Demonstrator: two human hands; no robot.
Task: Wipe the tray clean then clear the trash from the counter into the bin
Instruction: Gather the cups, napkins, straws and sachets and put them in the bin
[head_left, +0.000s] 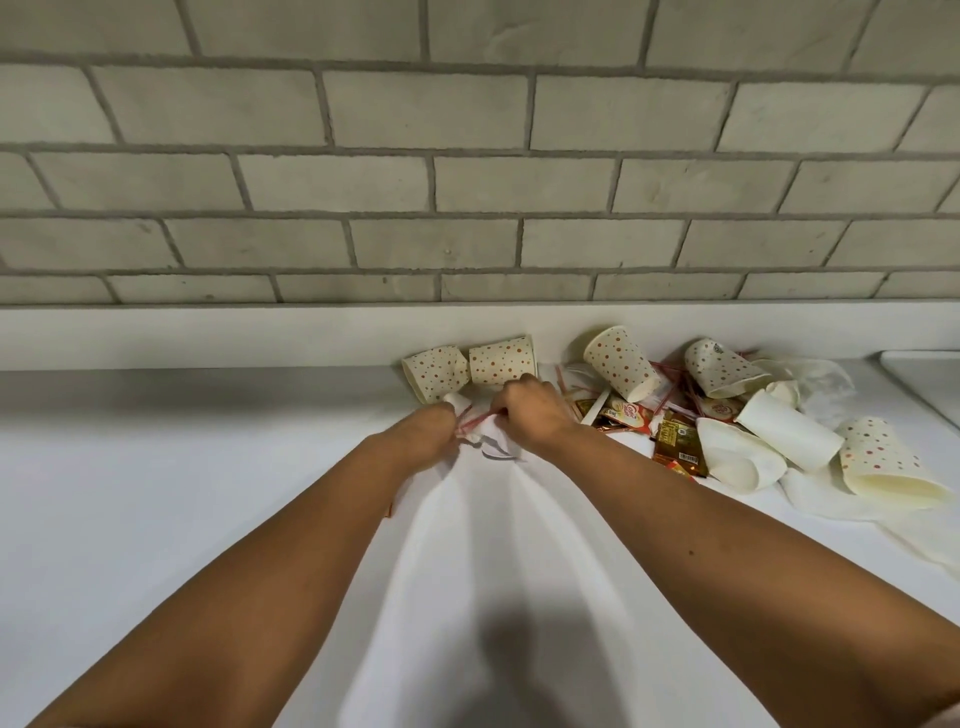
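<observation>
Trash lies along the back of the white counter: two dotted paper cups on their sides at the wall, and a heap to the right with more cups, brown sachets and red stir sticks. My left hand is closed on crumpled white paper with red sticks. My right hand grips the same bundle from the right, just in front of the two cups. A corner of the white tray shows at the far right edge. No bin is in view.
A grey tiled wall rises behind a low white ledge. Crumpled clear plastic and white napkins lie in the heap on the right. My shadow falls on the near counter.
</observation>
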